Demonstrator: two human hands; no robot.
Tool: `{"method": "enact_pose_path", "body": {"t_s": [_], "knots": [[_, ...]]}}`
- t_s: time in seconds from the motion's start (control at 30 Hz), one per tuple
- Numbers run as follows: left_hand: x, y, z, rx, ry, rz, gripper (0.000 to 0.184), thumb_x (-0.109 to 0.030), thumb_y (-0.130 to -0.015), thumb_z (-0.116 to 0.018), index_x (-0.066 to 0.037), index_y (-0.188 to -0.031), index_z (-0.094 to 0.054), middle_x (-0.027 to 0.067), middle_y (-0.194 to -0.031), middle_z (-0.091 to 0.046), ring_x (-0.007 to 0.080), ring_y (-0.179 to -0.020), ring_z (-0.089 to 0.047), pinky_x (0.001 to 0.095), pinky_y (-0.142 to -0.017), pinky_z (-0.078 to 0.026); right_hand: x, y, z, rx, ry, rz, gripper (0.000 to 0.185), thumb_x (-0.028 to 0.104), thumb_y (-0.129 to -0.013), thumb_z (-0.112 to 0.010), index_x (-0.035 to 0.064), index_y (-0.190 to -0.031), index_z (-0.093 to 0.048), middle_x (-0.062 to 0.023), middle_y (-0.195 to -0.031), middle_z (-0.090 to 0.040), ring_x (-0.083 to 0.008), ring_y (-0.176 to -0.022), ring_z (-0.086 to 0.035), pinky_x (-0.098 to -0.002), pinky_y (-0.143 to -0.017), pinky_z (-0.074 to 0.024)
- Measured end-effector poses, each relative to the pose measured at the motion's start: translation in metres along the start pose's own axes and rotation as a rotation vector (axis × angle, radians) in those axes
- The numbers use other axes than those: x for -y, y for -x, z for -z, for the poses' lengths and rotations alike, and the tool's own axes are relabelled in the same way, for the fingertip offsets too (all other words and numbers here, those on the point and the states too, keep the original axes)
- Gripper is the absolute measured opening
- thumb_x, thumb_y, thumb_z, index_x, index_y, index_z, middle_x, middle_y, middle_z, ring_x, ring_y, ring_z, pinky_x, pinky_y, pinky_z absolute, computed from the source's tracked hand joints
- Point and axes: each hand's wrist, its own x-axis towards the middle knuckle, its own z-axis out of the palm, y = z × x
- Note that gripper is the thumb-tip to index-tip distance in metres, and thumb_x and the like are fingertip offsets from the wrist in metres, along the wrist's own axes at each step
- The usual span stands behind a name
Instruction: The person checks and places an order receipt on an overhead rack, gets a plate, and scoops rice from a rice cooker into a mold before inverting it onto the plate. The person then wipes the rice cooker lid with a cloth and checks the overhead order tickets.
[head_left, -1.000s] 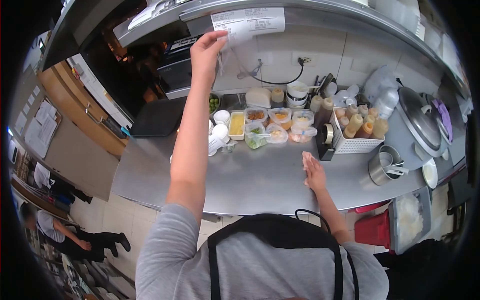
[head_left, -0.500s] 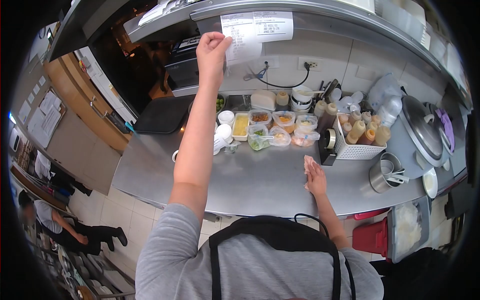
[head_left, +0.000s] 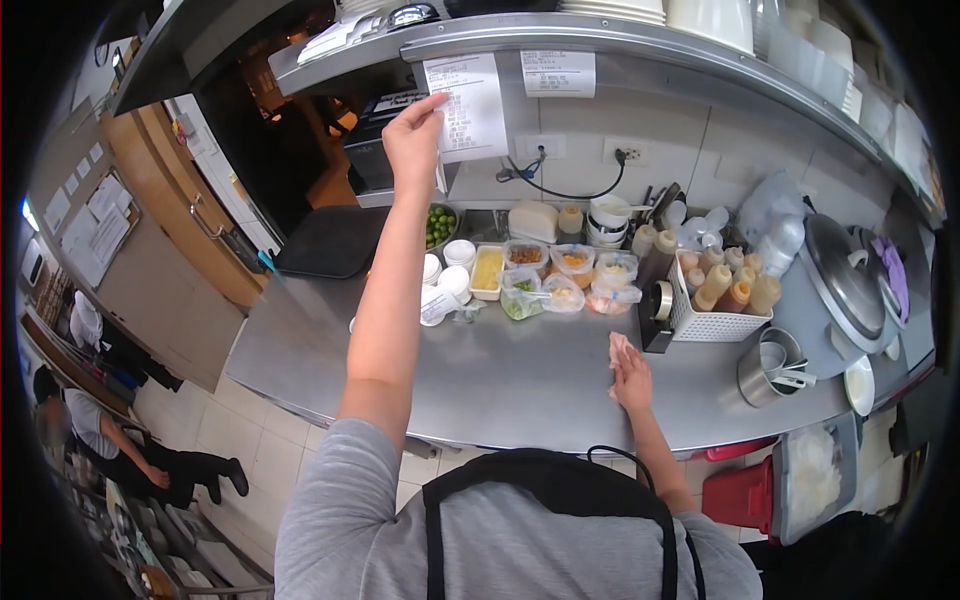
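Note:
My left hand point(head_left: 413, 145) is raised toward the shelf edge, thumb and fingers closed on the left side of a long printed order slip point(head_left: 478, 118). The slip's top sits at the rail under the shelf; I cannot tell if it is still fixed there. To its right hangs a shorter order slip point(head_left: 560, 76). Down on the steel counter point(head_left: 500, 380), my right hand point(head_left: 632, 384) rests over a crumpled pinkish cloth point(head_left: 618, 350), fingers bent on it. A black tape dispenser point(head_left: 656, 315) stands just beyond that hand.
Several food containers and bags point(head_left: 522, 297) line the counter's back, beside a tub of yellow food point(head_left: 487, 270). A white basket point(head_left: 700, 322) holds squeeze bottles. A steel pot point(head_left: 770, 370) stands right. Another person point(head_left: 110, 440) is at far left.
My view has tilted up slightly. The long slip, held in my left hand, has shifted left and away from the shorter one, leaving a gap. My right hand stays on the cloth.

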Motion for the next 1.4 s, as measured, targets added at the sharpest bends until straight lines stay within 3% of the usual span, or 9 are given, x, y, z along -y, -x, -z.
{"method": "enact_pose_path", "body": {"t_s": [0.23,0.3,0.33,0.53,0.6,0.73,0.97,1.2,1.4], "knots": [[-0.008,-0.011,-0.002,-0.067,-0.269,-0.131,0.025,0.001,-0.072,-0.053,-0.005,-0.092,-0.065,0.0076,-0.086,-0.063,0.0144,-0.076,-0.058,0.0241,-0.070,-0.044,-0.002,0.000,-0.003,-0.076,0.052,0.056,0.035,0.020,-0.077,-0.056,0.0091,-0.111,-0.056,-0.0118,-0.118,-0.050,-0.0293,-0.109,-0.045,-0.0398,-0.091,-0.0352],[-0.010,0.001,-0.011,-0.239,-0.485,-0.587,0.021,0.001,-0.070,-0.054,-0.005,-0.087,-0.065,0.0095,-0.090,-0.059,0.0197,-0.084,-0.056,0.0277,-0.075,-0.043,-0.002,0.001,-0.001,-0.058,0.034,0.045,0.035,0.021,-0.077,-0.057,0.0096,-0.111,-0.056,-0.0112,-0.119,-0.049,-0.0286,-0.110,-0.045,-0.0395,-0.092,-0.0351],[-0.008,0.006,-0.017,-0.234,-0.479,-0.588,0.021,0.001,-0.070,-0.054,-0.005,-0.087,-0.065,0.0095,-0.090,-0.059,0.0197,-0.084,-0.056,0.0277,-0.075,-0.043,-0.001,0.002,0.000,-0.062,0.035,0.039,0.035,0.021,-0.077,-0.057,0.0096,-0.111,-0.056,-0.0112,-0.119,-0.049,-0.0286,-0.110,-0.045,-0.0395,-0.092,-0.0351],[0.007,0.037,-0.069,0.082,-0.234,-0.332,0.022,-0.005,-0.072,-0.059,-0.004,-0.093,-0.063,0.0110,-0.101,-0.057,0.0216,-0.092,-0.055,0.0299,-0.078,-0.043,0.000,0.000,0.001,-0.014,0.011,0.003,0.034,0.017,-0.078,-0.053,0.0116,-0.112,-0.055,-0.0086,-0.120,-0.048,-0.0266,-0.115,-0.041,-0.0397,-0.096,-0.0309],[-0.017,0.042,-0.084,0.211,-0.058,-0.002,0.025,-0.005,-0.076,-0.057,-0.006,-0.100,-0.062,0.0086,-0.112,-0.052,0.0169,-0.105,-0.049,0.0249,-0.089,-0.036,0.000,0.001,0.001,-0.011,0.011,-0.001,0.034,0.017,-0.077,-0.054,0.0115,-0.111,-0.055,-0.0085,-0.120,-0.048,-0.0264,-0.115,-0.040,-0.0398,-0.095,-0.0312],[-0.004,0.022,-0.091,0.267,0.131,0.120,0.021,-0.005,-0.077,-0.056,-0.001,-0.097,-0.063,0.0064,-0.105,-0.056,0.0126,-0.092,-0.054,0.0250,-0.083,-0.039,-0.001,0.002,-0.001,-0.008,0.010,-0.013,0.034,0.017,-0.077,-0.054,0.0116,-0.111,-0.056,-0.0081,-0.120,-0.048,-0.0261,-0.115,-0.041,-0.0395,-0.096,-0.0311],[-0.012,0.056,-0.065,0.159,-0.217,-0.305,0.028,0.010,-0.077,-0.047,0.000,-0.098,-0.061,0.0065,-0.094,-0.056,0.0099,-0.079,-0.056,0.0228,-0.067,-0.054,0.003,0.002,0.002,-0.011,-0.014,-0.038,0.034,0.018,-0.077,-0.054,0.0115,-0.110,-0.056,-0.0075,-0.121,-0.048,-0.0255,-0.115,-0.041,-0.0391,-0.096,-0.0305],[0.002,0.052,-0.045,0.175,-0.060,-0.007,0.028,0.009,-0.076,-0.048,0.005,-0.101,-0.058,0.0092,-0.100,-0.055,0.0116,-0.080,-0.056,0.0240,-0.069,-0.053,0.005,0.000,0.005,-0.040,0.035,0.028,0.036,0.017,-0.077,-0.056,0.0104,-0.112,-0.054,-0.0104,-0.117,-0.050,-0.0287,-0.110,-0.044,-0.0393,-0.093,-0.0342],[-0.006,0.027,-0.056,0.170,-0.025,-0.020,0.028,0.007,-0.076,-0.049,0.005,-0.103,-0.057,0.0140,-0.093,-0.059,0.0127,-0.080,-0.058,0.0225,-0.067,-0.051,0.005,0.001,0.007,-0.023,0.029,0.013,0.036,0.018,-0.076,-0.057,0.0104,-0.112,-0.055,-0.0102,-0.119,-0.049,-0.0277,-0.112,-0.043,-0.0390,-0.093,-0.0339]]}}
